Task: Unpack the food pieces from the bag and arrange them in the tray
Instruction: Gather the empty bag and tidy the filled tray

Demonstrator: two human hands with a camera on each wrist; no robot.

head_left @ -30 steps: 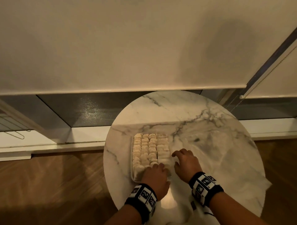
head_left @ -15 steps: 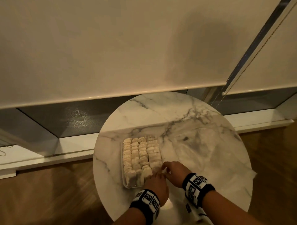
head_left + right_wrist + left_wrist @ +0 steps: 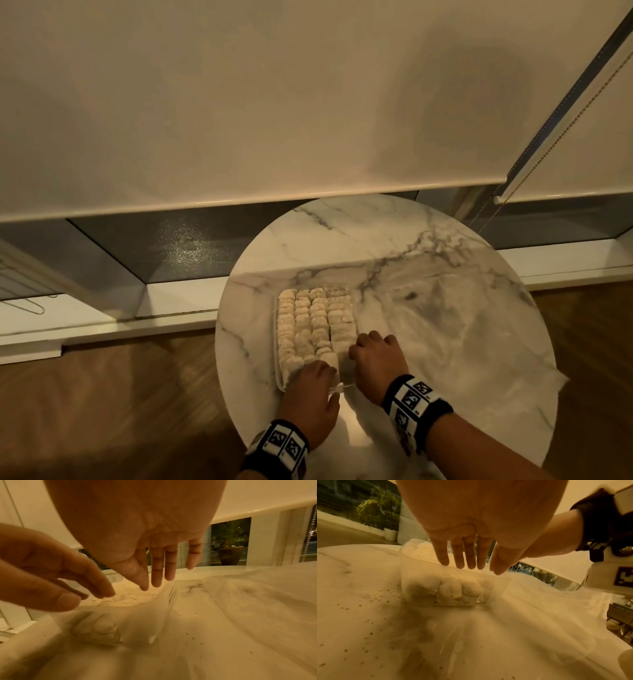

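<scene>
A clear plastic tray (image 3: 278,346) on the round marble table (image 3: 342,233) holds rows of pale food pieces (image 3: 313,322). My left hand (image 3: 317,371) is at the tray's near end, fingers straight, the fingertips (image 3: 468,565) touching the near rim above the pieces (image 3: 458,592). My right hand (image 3: 363,346) is at the near right corner with straight fingers (image 3: 157,580) reaching down to the pieces (image 3: 126,595) by the tray (image 3: 120,606) wall. Neither hand holds anything. The clear bag (image 3: 455,329) lies flat to the right of the tray.
The bag (image 3: 257,595) spreads over the right half of the table and overhangs its right edge. Dark crumbs (image 3: 368,599) dot the marble near the tray. A lowered roller blind (image 3: 239,102) and window sill stand behind the table; wooden floor surrounds it.
My right hand has moved left, from the bag side up to the tray's near right corner. The left hand has stayed at the tray's near end. The head view has shifted.
</scene>
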